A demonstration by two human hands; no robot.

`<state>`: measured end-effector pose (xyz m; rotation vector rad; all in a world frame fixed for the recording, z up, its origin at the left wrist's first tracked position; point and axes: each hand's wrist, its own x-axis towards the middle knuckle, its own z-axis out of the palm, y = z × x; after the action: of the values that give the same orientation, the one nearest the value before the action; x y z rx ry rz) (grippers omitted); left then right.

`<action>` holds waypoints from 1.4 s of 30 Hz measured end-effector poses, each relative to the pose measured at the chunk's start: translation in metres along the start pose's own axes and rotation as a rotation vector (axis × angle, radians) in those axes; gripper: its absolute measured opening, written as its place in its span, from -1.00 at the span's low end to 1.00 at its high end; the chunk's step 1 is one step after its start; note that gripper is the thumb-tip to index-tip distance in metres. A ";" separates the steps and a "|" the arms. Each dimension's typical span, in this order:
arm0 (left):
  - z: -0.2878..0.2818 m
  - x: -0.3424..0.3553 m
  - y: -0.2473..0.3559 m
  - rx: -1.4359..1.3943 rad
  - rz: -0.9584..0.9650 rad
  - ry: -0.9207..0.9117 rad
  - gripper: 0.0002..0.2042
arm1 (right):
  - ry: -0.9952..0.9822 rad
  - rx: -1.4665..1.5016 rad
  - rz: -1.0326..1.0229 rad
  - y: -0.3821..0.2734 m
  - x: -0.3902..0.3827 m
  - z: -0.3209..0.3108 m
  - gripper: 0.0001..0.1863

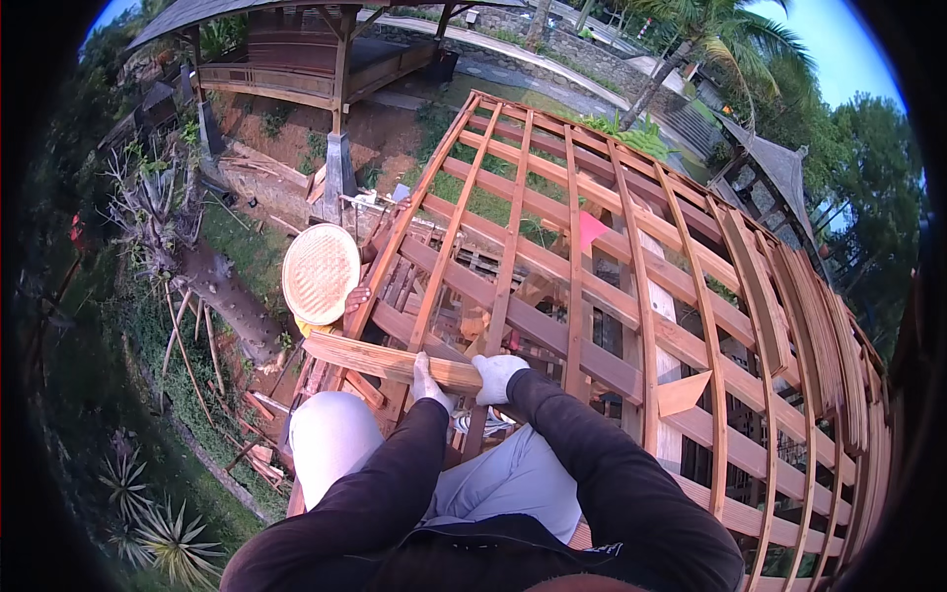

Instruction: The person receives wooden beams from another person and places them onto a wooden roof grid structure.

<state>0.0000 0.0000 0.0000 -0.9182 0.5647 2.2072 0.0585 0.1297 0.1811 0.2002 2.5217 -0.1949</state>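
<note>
A short wooden plank (367, 357) lies crosswise in front of me, over the roof battens. White gloves cover both hands. My left hand (431, 383) is closed on the plank's near edge, right of its middle. Around the plank's right end my right hand (498, 378) is closed, its fingertips partly hidden. Below the hands are my bent knees in light grey trousers (513, 479). The plank's left end reaches toward a co-worker under a round woven hat (322, 274); that person's hand (356, 299) rests on the frame's left edge beam.
An open roof frame of reddish battens (575, 257) and rafters spreads ahead and right, with gaps between. Stacked wood strips (814, 326) lie at the right. A loose wood piece (683, 394) sits on the battens. Ground with a tree trunk (237, 301) lies far below left.
</note>
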 end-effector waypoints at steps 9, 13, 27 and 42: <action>0.018 -0.046 0.003 0.209 0.083 0.067 -0.03 | -0.009 0.008 -0.010 0.002 -0.004 -0.001 -0.31; 0.016 -0.036 -0.002 0.170 0.092 0.044 0.04 | -0.006 0.004 -0.021 0.004 -0.004 -0.001 -0.31; 0.005 -0.012 -0.003 0.093 0.123 0.078 0.03 | 0.010 -0.001 -0.048 0.000 -0.003 -0.003 -0.30; 0.005 -0.020 0.000 0.206 0.170 0.059 0.09 | 0.003 0.001 -0.035 0.002 -0.001 0.000 -0.29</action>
<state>0.0081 -0.0055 0.0179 -0.8554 0.9098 2.2246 0.0592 0.1313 0.1816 0.1565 2.5294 -0.2097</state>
